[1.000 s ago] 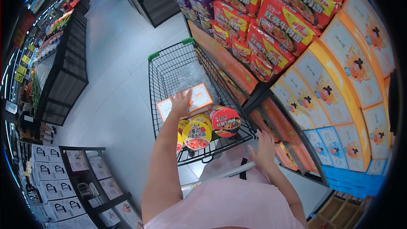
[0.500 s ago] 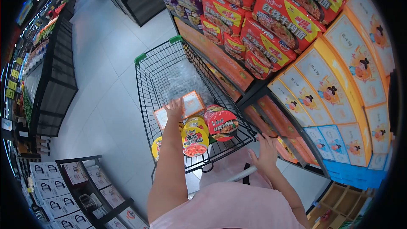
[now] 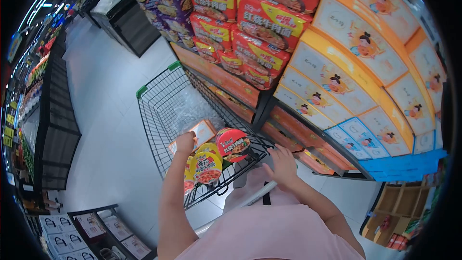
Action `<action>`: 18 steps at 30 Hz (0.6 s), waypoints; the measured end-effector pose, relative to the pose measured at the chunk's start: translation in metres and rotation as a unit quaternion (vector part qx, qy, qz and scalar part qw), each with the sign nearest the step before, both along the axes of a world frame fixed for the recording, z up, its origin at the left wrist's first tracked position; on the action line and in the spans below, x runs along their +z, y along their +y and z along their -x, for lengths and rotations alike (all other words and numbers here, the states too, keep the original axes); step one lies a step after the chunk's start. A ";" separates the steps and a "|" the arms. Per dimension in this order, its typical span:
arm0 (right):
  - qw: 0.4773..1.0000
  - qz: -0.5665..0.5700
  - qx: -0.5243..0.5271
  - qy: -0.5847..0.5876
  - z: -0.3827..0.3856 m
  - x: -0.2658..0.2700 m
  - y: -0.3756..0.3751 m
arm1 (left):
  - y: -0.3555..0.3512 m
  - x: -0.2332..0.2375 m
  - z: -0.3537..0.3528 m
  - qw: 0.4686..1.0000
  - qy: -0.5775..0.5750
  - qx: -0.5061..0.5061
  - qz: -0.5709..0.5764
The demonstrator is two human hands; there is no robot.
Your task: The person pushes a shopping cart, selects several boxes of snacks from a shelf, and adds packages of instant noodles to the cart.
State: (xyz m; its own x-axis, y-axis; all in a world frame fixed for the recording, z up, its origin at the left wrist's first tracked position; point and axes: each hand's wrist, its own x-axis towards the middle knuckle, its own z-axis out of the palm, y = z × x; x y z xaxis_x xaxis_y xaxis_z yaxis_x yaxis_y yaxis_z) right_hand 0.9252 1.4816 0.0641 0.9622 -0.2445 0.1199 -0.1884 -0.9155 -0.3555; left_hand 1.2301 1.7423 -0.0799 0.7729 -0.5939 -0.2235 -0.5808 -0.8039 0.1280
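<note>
My left hand (image 3: 185,142) reaches into a black wire shopping cart (image 3: 153,124), its fingers curled over an orange-edged white box (image 3: 204,129). The box lies slanted, and the hand covers its middle. Just in front of it are yellow instant noodle cups (image 3: 206,167) and a red instant noodle cup (image 3: 233,144). Beyond the box, a pile of clear plastic-wrapped items (image 3: 195,110) fills part of the cart. My right hand (image 3: 281,164) is open beside the near right corner of the cart, fingers extended, above the pale push handle (image 3: 260,193).
Red noodle packs (image 3: 274,12) and stacked orange-and-white boxes (image 3: 332,77) rise along the right. Produce stands (image 3: 57,130) line the left side of the tiled aisle (image 3: 103,101). A low rack of boxed goods (image 3: 108,226) stands at the lower left.
My left hand's fingers have gone from spread over the orange-edged box to curled on it. The view has turned, so the cart and shelves sit further left. My right hand stays near the handle.
</note>
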 end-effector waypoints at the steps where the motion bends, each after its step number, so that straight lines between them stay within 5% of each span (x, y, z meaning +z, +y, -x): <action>1: 1.000 -0.002 0.006 -0.004 0.002 -0.001 -0.001 | -0.009 0.022 0.015 0.999 -0.001 -0.010 0.050; 9: 0.996 -0.031 0.030 -0.080 0.016 -0.012 -0.006 | -0.084 0.157 0.162 0.924 -0.001 -0.085 0.373; 13: 0.954 -0.204 0.041 -0.216 0.021 -0.009 -0.020 | -0.109 0.160 0.219 0.899 0.050 -0.155 0.406; 18: 0.933 -0.042 -0.003 -0.356 0.030 0.113 -0.088 | -0.115 0.137 0.261 0.881 0.118 -0.206 0.410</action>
